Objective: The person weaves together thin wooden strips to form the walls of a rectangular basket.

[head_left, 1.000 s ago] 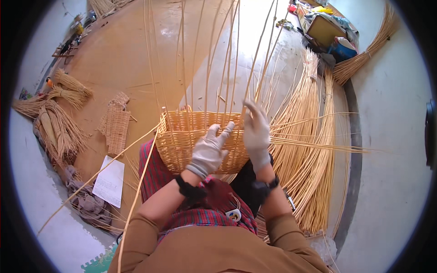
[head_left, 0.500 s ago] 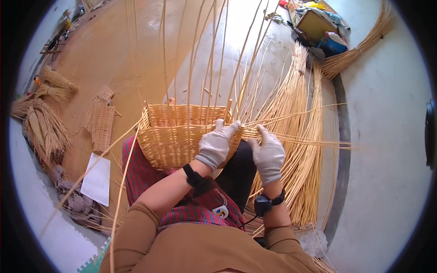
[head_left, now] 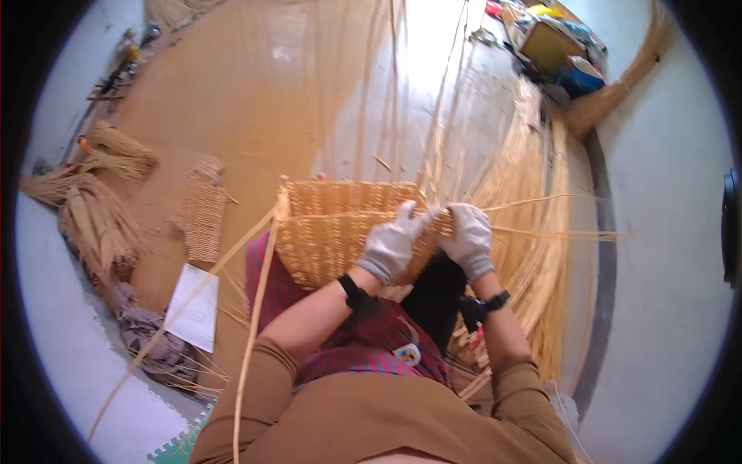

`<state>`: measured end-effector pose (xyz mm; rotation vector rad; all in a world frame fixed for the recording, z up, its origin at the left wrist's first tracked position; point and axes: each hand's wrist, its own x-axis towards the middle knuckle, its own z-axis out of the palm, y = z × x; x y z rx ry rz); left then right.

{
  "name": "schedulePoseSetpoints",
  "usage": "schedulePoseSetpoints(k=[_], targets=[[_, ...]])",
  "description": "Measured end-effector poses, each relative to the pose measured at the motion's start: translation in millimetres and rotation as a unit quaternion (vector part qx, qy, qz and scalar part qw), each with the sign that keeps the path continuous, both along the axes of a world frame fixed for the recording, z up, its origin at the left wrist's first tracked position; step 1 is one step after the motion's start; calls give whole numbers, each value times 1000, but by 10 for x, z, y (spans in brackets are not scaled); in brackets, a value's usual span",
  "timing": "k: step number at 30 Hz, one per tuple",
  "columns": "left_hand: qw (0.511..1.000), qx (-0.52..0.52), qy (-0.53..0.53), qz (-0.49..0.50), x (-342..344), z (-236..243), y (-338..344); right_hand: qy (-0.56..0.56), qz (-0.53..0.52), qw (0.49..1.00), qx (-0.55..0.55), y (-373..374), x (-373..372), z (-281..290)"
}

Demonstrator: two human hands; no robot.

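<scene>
A woven straw-coloured basket (head_left: 321, 247) sits over the person's lap, its open top facing up and its near wall toward the body. The gloved left hand (head_left: 394, 241) lies against the right part of the basket's near wall, its thumb and forefinger spread apart and pointing at the right-hand corner. The gloved right hand (head_left: 468, 236) is at that same corner of the basket, its fingers bent over and downward, close to the left fingertips. Blur hides whether either hand is clamped on a strand. Thin loose strands (head_left: 553, 232) stick out to the right of the basket, from beside the right hand. Upright stakes (head_left: 395, 66), smeared by motion, stand above the far side of the basket.

From the basket's left corner two long canes run toward the body: a slanting cane (head_left: 151, 344) goes off to the lower left, while a steeper cane (head_left: 253, 340) passes over the left sleeve. Red striped cloth (head_left: 267, 274) shows below the basket's left end. On the floor left of the basket lie a flat woven panel (head_left: 203, 220) and, nearer the body, a white sheet (head_left: 195, 305). Large bundles of straw (head_left: 545, 309) are spread to the basket's right.
</scene>
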<state>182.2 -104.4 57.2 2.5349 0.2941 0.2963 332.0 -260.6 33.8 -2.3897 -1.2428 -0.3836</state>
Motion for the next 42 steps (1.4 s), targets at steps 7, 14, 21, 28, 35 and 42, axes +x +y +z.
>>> schedulePoseSetpoints(k=[7, 14, 21, 28, 35, 42], targets=[[838, -272, -304, 362, -1506, -628, 1013, 219, 86, 955, 182, 606, -1202, 868], [949, -263, -131, 110, -1525, -298, 1906, 151, 423, 866, 219, 996, -1931, 679], [942, -290, -131, 102, -1511, -237, 1900, 573, 11, 701, 424, 1044, -1032, -127], [909, -218, -239, 263, -1761, -338, 1039, 564, 20, 728, 390, 1055, -1026, -252], [960, -46, -220, 168, -1759, -316, 942, 111, 490, 860, 86, 783, -1612, 659], [973, -18, -228, 27, -1755, -608, 871, 61, 541, 827, 136, 1416, -1832, 948]])
